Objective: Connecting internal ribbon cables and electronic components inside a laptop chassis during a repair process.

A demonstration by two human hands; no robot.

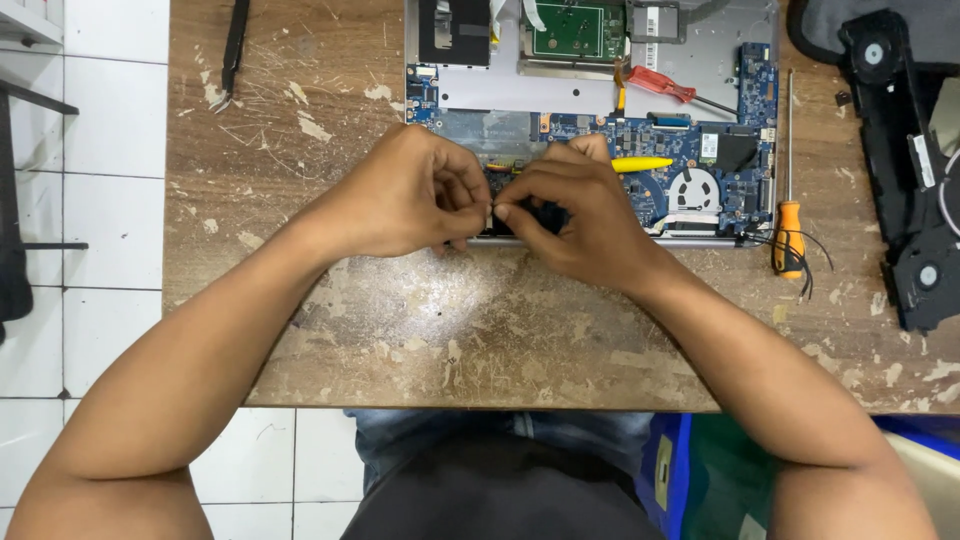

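Observation:
An opened laptop chassis (590,90) lies on a worn wooden table (400,320), its blue motherboard (680,150) and round fan (693,188) exposed. My left hand (410,195) and my right hand (570,215) meet over the near edge of the board, fingertips pinched together on a small part that the fingers mostly hide. A yellow tool (640,163) lies on the board just behind my right hand.
A red-handled screwdriver (660,85) rests on the chassis. An orange-handled screwdriver (789,235) lies at the laptop's right side with thin black wires. Black laptop parts (900,150) sit at the far right, black tweezers (235,50) at the top left.

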